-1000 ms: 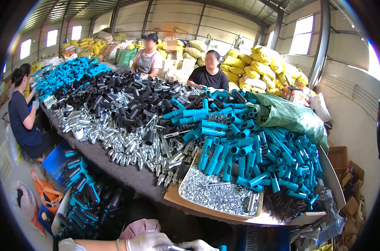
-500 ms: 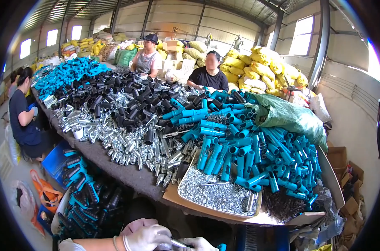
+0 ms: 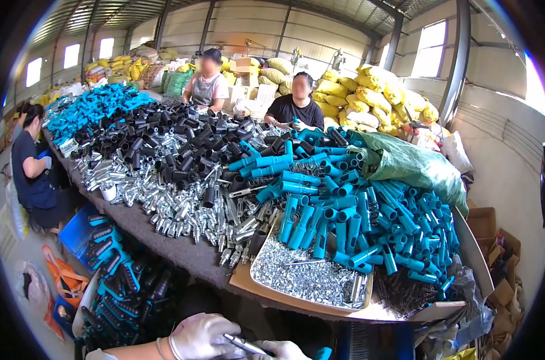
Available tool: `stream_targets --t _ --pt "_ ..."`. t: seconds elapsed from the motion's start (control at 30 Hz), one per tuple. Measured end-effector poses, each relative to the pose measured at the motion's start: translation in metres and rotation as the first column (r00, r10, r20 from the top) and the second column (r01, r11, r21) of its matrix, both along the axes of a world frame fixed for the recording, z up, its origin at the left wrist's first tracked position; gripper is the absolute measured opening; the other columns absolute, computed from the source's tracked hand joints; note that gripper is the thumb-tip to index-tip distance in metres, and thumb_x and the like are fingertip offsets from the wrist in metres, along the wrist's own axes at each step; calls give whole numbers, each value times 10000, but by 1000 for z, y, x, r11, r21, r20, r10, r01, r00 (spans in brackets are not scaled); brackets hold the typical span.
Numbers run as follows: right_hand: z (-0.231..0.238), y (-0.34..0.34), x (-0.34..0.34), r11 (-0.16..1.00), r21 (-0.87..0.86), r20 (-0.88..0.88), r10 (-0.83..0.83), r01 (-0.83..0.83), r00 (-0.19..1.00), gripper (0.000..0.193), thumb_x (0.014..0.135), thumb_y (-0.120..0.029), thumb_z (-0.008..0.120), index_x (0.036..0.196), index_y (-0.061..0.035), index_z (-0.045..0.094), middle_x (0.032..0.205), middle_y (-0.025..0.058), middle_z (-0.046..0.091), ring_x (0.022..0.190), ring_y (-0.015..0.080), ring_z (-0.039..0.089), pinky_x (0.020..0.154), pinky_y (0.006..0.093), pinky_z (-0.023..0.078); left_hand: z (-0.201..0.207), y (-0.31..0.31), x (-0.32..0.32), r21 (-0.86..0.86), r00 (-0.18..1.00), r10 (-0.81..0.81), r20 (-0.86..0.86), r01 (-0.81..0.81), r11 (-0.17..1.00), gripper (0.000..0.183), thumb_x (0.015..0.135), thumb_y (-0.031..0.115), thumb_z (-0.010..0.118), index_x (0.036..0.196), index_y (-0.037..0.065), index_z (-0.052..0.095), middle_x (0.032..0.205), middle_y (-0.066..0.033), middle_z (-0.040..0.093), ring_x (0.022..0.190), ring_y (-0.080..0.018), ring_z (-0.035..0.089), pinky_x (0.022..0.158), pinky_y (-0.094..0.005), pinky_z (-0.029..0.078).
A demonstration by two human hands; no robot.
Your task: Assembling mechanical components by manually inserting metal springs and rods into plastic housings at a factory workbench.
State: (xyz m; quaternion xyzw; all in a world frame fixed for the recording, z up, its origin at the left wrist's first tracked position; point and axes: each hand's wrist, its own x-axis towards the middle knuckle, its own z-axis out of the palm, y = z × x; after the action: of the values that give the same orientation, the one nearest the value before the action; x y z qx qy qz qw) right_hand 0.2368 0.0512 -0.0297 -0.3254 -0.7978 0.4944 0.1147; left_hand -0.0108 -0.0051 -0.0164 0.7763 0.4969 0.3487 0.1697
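At the lower edge, my left hand (image 3: 203,337) in a white glove is closed, its fingers at one end of a silver metal rod (image 3: 243,344). The rod's other end runs into my right hand (image 3: 282,350), also gloved and curled round it, partly cut off by the picture's edge. A teal end (image 3: 323,353) sticks out past the right hand; whether it joins the rod is hidden. Beyond my hands stands a shallow tray (image 3: 257,281) of small silver metal pieces, with a thin rod lying on them.
Teal tubes (image 3: 350,219), black sleeves (image 3: 188,135) and silver metal parts (image 3: 182,204) are heaped across the table. Dark springs (image 3: 407,294) lie right of the tray. Black-and-teal handles (image 3: 113,282) fill the lower left. Co-workers stand at the far side and left.
My left hand has shifted slightly left and up, and its fingers have opened away a little, so more of the rod shows. The right hand has barely moved.
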Motion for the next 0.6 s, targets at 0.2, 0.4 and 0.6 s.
stream_targets --t 0.2,0.4,0.6 --pt "-4 0 -1 1000 -8 -43 11 -11 999 445 878 -392 663 1163 -52 698 1013 233 709 949 410 686 817 434 546 23 -2 2 154 974 -185 -132 204 967 146 805 100 696 934 64 752 920 -74 672 857 -273 665 771 -358 532" --pt "1 3 -7 999 37 33 11 -12 999 447 883 -398 647 1165 -55 700 1013 235 708 953 408 685 819 436 547 1 -7 -3 -418 959 146 244 -32 908 189 788 135 725 973 97 744 939 -88 670 895 -271 645 799 -378 516" --pt "-6 5 -7 999 38 -11 24 -23 1000 457 879 -415 653 1159 -57 701 992 233 709 927 411 687 799 441 551 3 -10 -2 128 997 -55 53 48 991 228 743 214 779 964 168 753 1030 -50 672 963 -266 625 857 -385 500"
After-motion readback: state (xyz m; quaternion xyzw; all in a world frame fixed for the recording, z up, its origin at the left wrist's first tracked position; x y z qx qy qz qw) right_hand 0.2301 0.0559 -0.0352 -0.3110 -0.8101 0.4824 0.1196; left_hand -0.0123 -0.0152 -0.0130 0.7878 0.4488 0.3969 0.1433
